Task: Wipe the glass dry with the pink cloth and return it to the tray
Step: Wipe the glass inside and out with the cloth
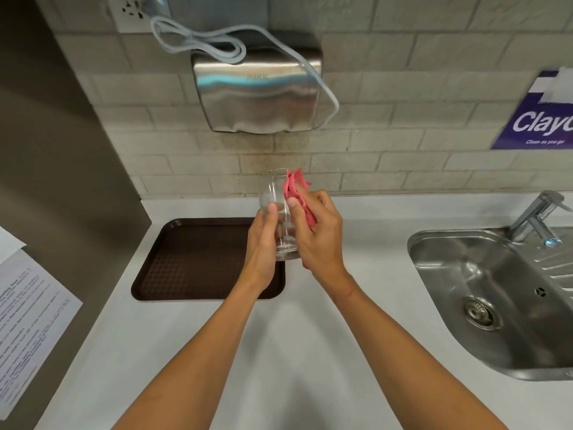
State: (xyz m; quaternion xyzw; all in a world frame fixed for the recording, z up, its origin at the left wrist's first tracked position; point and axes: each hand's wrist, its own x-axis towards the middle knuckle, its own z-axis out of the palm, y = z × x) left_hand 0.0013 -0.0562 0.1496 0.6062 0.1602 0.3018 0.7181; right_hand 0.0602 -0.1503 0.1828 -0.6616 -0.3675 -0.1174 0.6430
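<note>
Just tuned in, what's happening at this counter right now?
A person is drying a clear glass. The left hand grips it from the side, held up above the right edge of the brown tray. The right hand presses a bunched pink cloth against the outside of the glass near its rim. Nothing sits on the tray, so the glass has not gone back yet. The steel sink is off to the right.
</note>
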